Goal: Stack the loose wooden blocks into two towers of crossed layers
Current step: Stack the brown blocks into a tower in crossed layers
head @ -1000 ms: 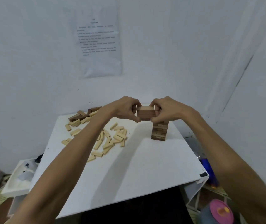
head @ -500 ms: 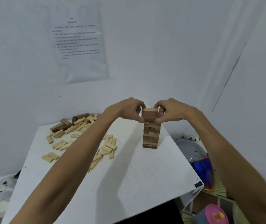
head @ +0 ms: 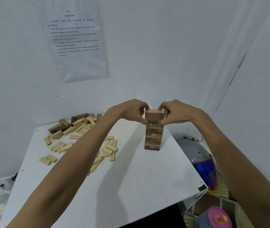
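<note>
Currently, the tall tower of crossed light and dark wooden blocks [head: 153, 139] stands upright on the white counter [head: 147, 178], toward its far right side. The left hand [head: 131, 111] holds the tower's dark upper layers [head: 154, 116] from the left, its fingers [head: 145, 121] curled against that face. The right hand [head: 175, 112] holds the same layers from the right, fingers curled likewise. These layers, capped by one pale block, sit directly between the two hands, in line with the courses below. Scattered loose wooden blocks [head: 81, 139], mostly pale with some dark brown, lie well apart on the counter's far left.
</note>
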Demonstrator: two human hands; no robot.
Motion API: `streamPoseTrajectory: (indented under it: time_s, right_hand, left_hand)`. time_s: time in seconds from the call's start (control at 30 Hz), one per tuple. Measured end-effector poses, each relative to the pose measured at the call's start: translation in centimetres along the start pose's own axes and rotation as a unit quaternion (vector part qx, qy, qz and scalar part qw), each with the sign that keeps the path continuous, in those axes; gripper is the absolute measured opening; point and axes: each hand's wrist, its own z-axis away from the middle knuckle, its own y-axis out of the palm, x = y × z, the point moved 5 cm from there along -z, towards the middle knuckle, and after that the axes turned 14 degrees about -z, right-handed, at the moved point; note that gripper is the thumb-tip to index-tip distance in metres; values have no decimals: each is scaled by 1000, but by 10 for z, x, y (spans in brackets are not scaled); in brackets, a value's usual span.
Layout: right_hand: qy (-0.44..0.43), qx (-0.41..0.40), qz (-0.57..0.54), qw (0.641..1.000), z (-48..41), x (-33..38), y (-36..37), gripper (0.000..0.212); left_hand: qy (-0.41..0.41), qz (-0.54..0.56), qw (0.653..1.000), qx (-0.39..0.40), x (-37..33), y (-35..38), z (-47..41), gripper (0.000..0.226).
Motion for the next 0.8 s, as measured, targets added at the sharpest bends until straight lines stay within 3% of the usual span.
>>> streamPoseTrajectory:
  time_s: [0.8]
  right_hand:
    - [5,-2,-6,1000,3,-5,1,56]
  left_hand:
    - [8,20,1000,5,-2,4,-3,47]
